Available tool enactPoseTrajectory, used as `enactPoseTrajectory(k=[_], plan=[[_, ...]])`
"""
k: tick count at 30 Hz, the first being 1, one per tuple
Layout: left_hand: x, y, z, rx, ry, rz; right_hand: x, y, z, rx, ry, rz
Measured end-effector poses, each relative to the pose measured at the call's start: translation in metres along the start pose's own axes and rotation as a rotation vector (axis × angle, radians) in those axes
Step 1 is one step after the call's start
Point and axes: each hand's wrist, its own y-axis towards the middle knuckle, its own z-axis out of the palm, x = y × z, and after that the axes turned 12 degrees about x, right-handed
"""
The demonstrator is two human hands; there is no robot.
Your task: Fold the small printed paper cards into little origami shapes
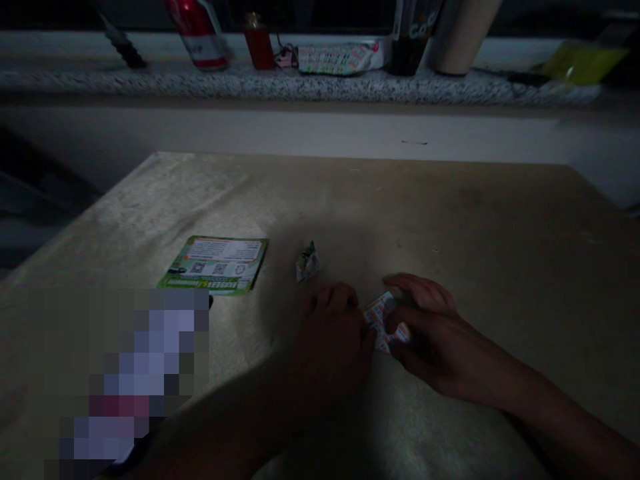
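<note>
A small card or folded paper (381, 308), printed in white, orange and blue, is between my two hands low over the table. My right hand (430, 340) reaches in from the right, its thumb and fingers closed around the right side of the paper. My left hand (333, 333) is closed with its fingers curled, and its thumb meets the paper's left edge. Deep shadow hides much of the left fingers. Just beyond my left hand sits a small crumpled green and white wrapper (307, 262). Farther left lies a flat green printed packet (220, 263).
A pixelated device-like object (155, 360) lies at the lower left beside my forearm. Behind the table (475, 220), a speckled stone sill (300, 85) holds a red can (200, 33), an orange-red bottle (259, 43), a patterned packet (340, 59), a dark cup (410, 40) and a beige cylinder (465, 33).
</note>
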Motion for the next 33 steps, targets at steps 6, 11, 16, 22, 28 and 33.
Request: enactPoseTrajectory(k=[6, 11, 16, 22, 28, 33], plan=[[0.0020, -0.0004, 0.0024, -0.009, 0.006, 0.020, -0.0013, -0.0006, 0.0006, -0.006, 0.015, -0.009], [0.0031, -0.0015, 0.0034, -0.029, 0.014, 0.038, -0.0022, -0.0008, 0.0021, -0.016, 0.013, -0.007], [0.0024, -0.0005, 0.0000, -0.006, 0.031, 0.040, -0.0004, -0.0006, 0.0031, -0.028, 0.015, 0.005], [0.0015, 0.0013, -0.0006, 0.002, 0.059, 0.020, 0.0037, -0.0007, 0.0027, -0.022, -0.003, 0.002], [0.0013, 0.0003, 0.0014, -0.017, 0.072, 0.027, 0.0018, -0.0029, 0.0040, -0.037, -0.046, -0.017], [0.0001, -0.0013, 0.0009, -0.021, 0.053, 0.028, 0.0037, -0.0042, 0.0022, -0.011, -0.091, -0.013]])
